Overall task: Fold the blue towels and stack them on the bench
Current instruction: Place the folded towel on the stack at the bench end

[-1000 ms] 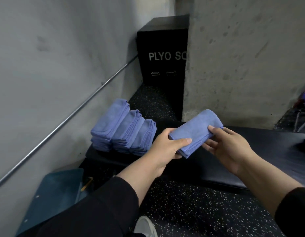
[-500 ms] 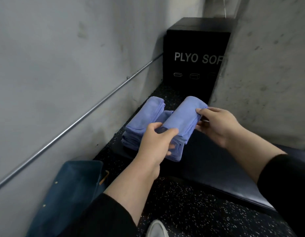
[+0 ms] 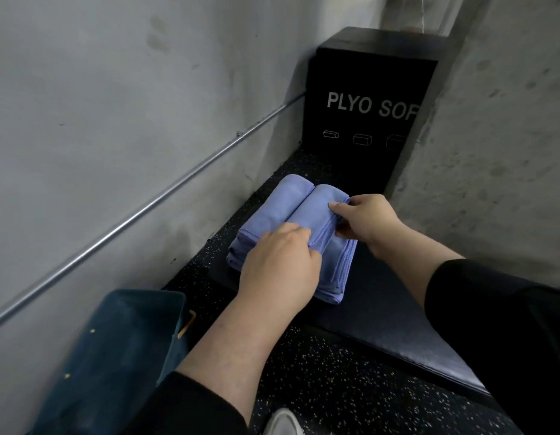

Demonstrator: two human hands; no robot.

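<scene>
The bench, black and padded, is carrying the blue towels at its left end, close to the wall-side edge. Two stacks are lying side by side there, touching, and the folded towel is resting on top of the right-hand one. The left hand is gripping the towel's near end, fingers curled over the fold; the right hand is pinching the far right edge between thumb and fingers. The person appears to be seating the towel on the stack. To do this well, both hands should probably be lowering together, squaring the rounded fold with the layers beneath before letting go, since the pile's right side is already overhanging slightly toward the bench middle.

Around the bench: a black plyo box is standing past the left end, against the concrete pillar. A metal rail is running along the wall. A dark blue bag is sitting on the speckled floor near the bench's front left corner, and a white shoe is showing below. Nothing is obstructing the stacks.
</scene>
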